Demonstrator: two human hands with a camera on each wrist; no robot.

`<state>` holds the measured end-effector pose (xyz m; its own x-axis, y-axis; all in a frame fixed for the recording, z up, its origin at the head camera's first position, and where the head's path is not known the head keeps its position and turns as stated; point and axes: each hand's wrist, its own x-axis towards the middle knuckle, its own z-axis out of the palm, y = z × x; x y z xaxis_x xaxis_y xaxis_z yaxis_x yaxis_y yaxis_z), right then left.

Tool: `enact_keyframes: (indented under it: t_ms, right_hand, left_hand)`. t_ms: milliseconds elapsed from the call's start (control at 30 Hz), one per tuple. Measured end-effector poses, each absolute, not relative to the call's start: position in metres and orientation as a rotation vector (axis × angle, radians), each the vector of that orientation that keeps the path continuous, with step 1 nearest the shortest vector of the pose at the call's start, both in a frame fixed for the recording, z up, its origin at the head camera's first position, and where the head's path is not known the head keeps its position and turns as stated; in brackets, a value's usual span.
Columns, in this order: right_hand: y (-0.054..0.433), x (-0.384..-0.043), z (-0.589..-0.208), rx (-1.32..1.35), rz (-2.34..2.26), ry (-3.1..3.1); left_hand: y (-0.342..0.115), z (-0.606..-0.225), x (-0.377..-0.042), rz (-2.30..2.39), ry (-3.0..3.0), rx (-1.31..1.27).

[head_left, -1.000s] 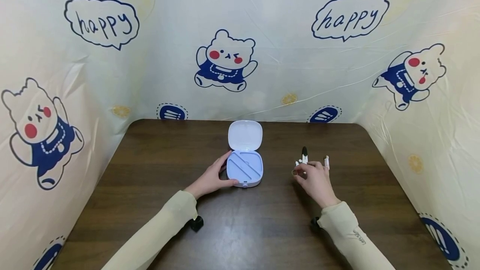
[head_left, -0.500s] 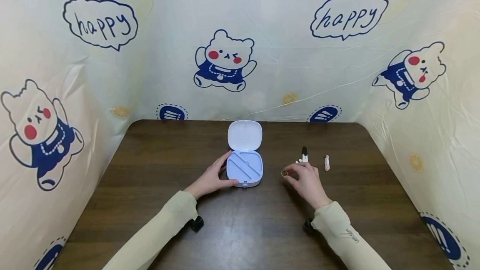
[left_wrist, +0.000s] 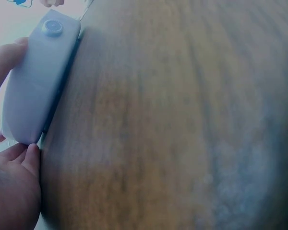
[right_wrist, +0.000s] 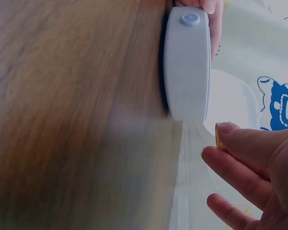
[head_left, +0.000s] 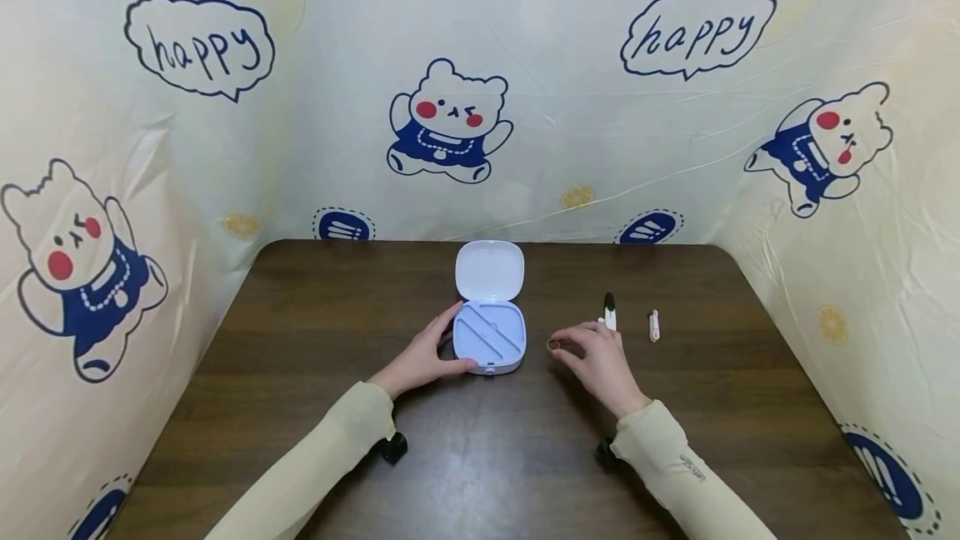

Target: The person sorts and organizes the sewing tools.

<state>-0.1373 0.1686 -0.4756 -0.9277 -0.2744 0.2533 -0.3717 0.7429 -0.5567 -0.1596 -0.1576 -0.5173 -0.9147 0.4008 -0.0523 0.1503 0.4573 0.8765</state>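
Note:
A pale lilac-blue jewelry box point(head_left: 491, 338) stands on the table, its lid point(head_left: 491, 271) raised at the back and diagonal dividers across its inside. My left hand point(head_left: 422, 357) grips its left side, thumb at the front corner and fingers round the back left, as the left wrist view shows too. Just right of the box, my right hand point(head_left: 600, 361) pinches a small gold ring point(head_left: 552, 345) between thumb and forefinger. In the right wrist view the ring point(right_wrist: 219, 136) is seen edge-on at the thumb tip, with the other fingers spread below. A round button point(left_wrist: 53, 28) sits on the box's front.
Behind my right hand lies a black-and-white slim item point(head_left: 609, 311), partly hidden by the hand. A small pink-and-white piece point(head_left: 654, 326) lies farther right. The brown table point(head_left: 337, 290) ends against a printed cloth backdrop point(head_left: 450, 207).
My right hand has moved left toward the box with the ring, uncovering the pink-and-white piece. The left hand and the box have stayed in place.

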Motion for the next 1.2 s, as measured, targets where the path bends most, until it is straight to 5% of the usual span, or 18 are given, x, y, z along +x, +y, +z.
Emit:
enact_keyframes:
  t_ms: [1200]
  right_hand:
    - [0.124,-0.144,-0.472,0.682,0.991,-2.712]
  left_hand:
    - [-0.158,-0.514,-0.159,1.425,2.458,0.467]
